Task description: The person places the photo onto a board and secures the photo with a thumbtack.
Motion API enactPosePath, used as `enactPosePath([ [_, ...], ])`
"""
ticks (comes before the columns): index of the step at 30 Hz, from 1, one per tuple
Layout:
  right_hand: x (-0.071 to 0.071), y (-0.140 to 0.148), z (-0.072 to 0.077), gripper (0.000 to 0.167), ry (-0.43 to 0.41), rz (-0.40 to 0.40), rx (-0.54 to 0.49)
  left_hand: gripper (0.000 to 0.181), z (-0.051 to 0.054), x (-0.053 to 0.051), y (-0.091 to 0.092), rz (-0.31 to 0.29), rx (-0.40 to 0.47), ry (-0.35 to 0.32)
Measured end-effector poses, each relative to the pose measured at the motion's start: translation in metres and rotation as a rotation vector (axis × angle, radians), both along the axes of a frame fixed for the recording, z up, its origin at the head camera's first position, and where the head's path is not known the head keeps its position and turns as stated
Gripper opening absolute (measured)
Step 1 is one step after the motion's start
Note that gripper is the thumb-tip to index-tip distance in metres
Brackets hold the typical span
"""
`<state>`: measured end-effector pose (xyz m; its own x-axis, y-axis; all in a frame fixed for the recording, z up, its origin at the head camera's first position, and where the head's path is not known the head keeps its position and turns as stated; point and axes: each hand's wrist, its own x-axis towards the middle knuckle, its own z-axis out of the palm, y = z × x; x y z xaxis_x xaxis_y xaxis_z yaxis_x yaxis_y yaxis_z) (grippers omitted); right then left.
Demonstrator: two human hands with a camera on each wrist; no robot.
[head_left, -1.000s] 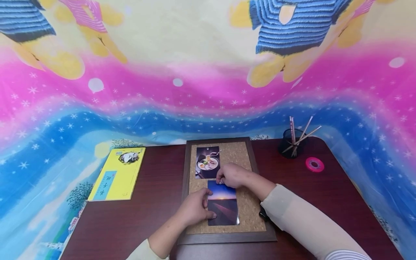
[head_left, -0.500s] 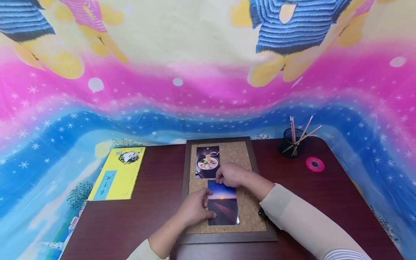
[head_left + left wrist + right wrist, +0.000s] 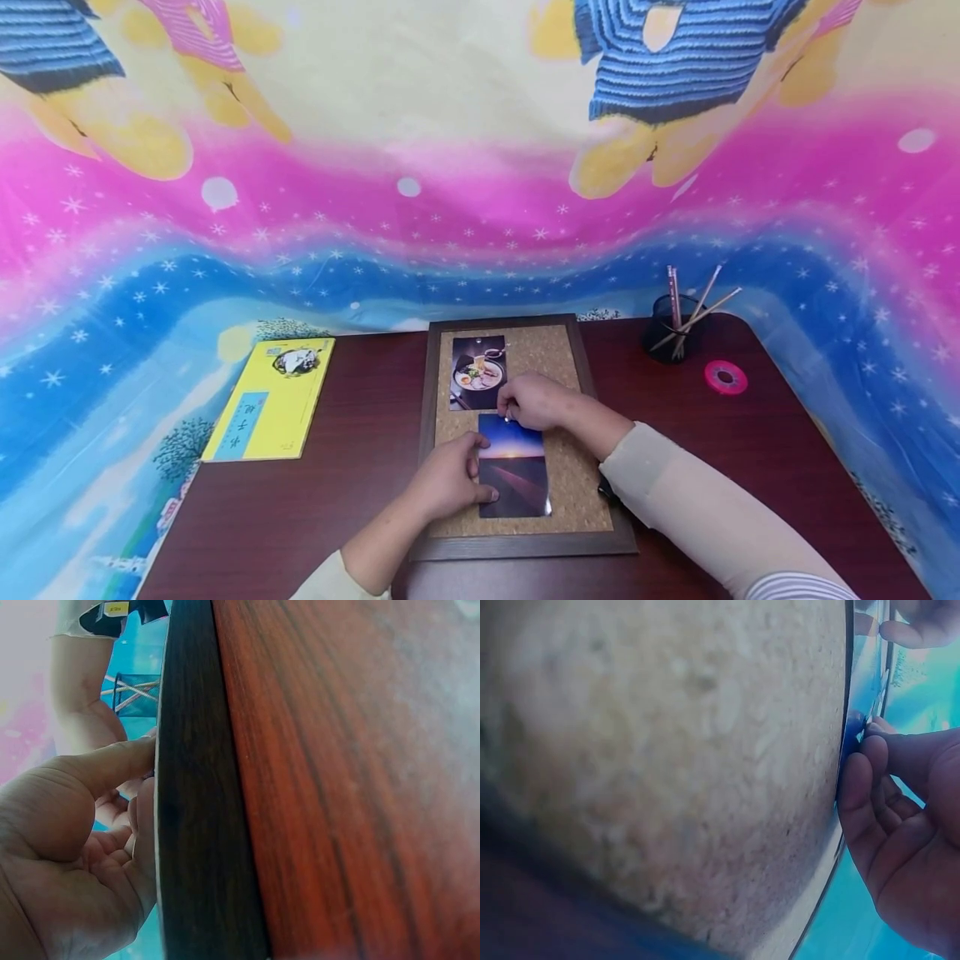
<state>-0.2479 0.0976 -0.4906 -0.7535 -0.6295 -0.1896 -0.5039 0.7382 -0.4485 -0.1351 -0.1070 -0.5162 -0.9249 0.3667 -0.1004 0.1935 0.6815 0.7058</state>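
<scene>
A sunset photo (image 3: 513,475) lies on the cork board (image 3: 585,492), which has a dark wooden frame. At the photo's left edge rests my left hand (image 3: 448,477), thumb on the lower part and fingers near the upper part. My right hand (image 3: 536,402) is at the photo's top edge, its thumb and fingers pinching a small shiny pushpin (image 3: 507,419); the fingertips partly hide it. Above is a ramen photo (image 3: 478,375), with small pins at its top. The left wrist view shows the left hand (image 3: 82,847) beside the frame; the right wrist view shows the right hand (image 3: 907,817) close to the cork.
A yellow book (image 3: 273,400) lies on the left of the dark red table (image 3: 360,417). At the back right stands a black mesh cup (image 3: 667,333) with pencils, near a pink roll of tape (image 3: 725,377). A patterned cloth (image 3: 480,208) hangs behind.
The right fingertips have shifted very slightly up, leaving more of the shiny pushpin in sight. My left hand and both photos hold the same positions on the board.
</scene>
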Motion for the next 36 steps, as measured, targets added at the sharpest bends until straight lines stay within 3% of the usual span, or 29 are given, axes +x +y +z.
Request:
enactPosePath([
  [18, -0.001, 0.001, -0.003, 0.02, -0.022, -0.017, -0.009, 0.067, -0.001, 0.001, 0.001, -0.002, 0.01, 0.002],
  [29, 0.001, 0.015, -0.004, 0.016, -0.134, -0.066, -0.132, 0.067, 0.001, 0.003, -0.002, -0.023, 0.018, 0.0],
  [36, 0.005, 0.029, 0.005, 0.007, -0.082, -0.028, -0.209, 0.064, 0.001, 0.006, -0.005, -0.043, 0.053, 0.02],
])
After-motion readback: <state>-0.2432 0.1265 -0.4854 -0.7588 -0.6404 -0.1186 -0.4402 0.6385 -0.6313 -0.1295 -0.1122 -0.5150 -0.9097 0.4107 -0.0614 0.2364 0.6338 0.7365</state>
